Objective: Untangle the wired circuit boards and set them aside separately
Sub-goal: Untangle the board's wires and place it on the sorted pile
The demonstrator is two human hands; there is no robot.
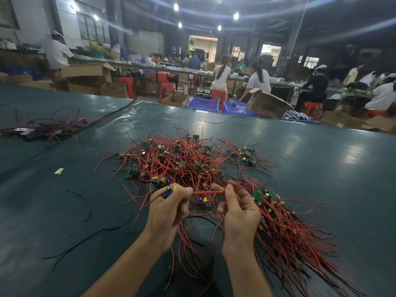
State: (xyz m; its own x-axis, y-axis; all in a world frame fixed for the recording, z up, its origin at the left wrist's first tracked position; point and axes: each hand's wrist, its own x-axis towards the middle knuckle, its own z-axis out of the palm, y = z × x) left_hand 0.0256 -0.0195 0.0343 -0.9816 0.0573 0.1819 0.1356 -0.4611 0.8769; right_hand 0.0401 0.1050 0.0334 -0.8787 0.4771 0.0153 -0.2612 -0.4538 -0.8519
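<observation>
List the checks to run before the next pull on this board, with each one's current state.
1. Left hand grips a circuit board: ok.
2. Right hand pinches the red wire: ok.
3. Wire stretched straight between both hands: ok.
4. Board's other wires free of the tangled pile: cannot tell.
5. Sorted bundle lies apart from the pile: not ok, their wires overlap.

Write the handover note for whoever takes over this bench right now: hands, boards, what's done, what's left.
Left hand grips one board; right hand pinches a red wire stretched straight between the two hands.
Tangled pile lies on the table just beyond the hands.
Done: a combed bundle of boards lies at the right, wires roughly parallel.
Left: free this board, probably add it to the bundle, then work through the pile.
</observation>
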